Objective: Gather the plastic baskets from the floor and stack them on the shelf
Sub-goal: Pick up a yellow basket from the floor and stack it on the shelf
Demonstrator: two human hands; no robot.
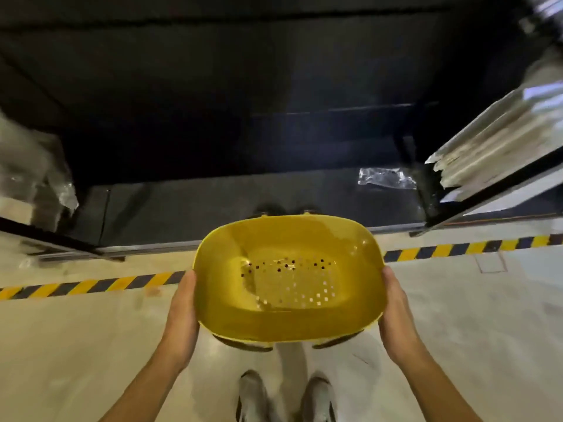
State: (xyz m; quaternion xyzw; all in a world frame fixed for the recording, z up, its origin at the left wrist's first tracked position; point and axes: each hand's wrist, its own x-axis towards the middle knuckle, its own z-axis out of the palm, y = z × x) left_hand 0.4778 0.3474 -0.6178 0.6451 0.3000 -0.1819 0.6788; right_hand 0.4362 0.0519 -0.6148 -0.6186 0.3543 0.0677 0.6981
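Now the left hand (182, 312) and right hand (396, 315) grip the yellow basket (289, 284) by its sides, off the floor (91, 345), facing the dark shelf (213, 202), so gathered but not yet shelved, I'd say.

we're holding a yellow basket (289, 318) out in front of us, left hand (182, 312) on one side wall, right hand (396, 315) on the other, thumbs up by the rim. little holes dot its bottom. below it are the pale floor (76, 345), a strip of black-and-yellow hazard tape (91, 284) and our shoes (253, 394). ahead is a dark low shelf (243, 202) with crumpled clear plastic wrap (385, 178) on it.
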